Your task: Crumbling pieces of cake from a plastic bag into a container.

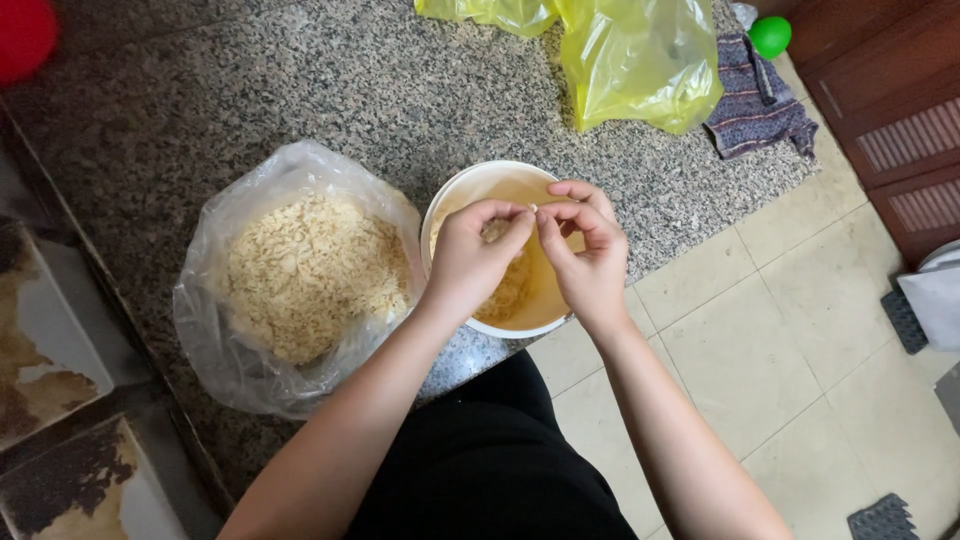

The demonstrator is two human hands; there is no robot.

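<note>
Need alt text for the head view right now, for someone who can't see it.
Both hands, left hand and right hand, pinch a small pale piece together over a white bowl on a granite counter. A clear bag of pale flakes sits left of the bowl.

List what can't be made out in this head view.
- Small pale piece pinched between the left hand and right hand: too small to identify.
- Contents of the white bowl: mostly covered by both hands.
- Red thing: cut off by the top left edge.
- Inside of the yellow bag: hidden by its folds.
</note>
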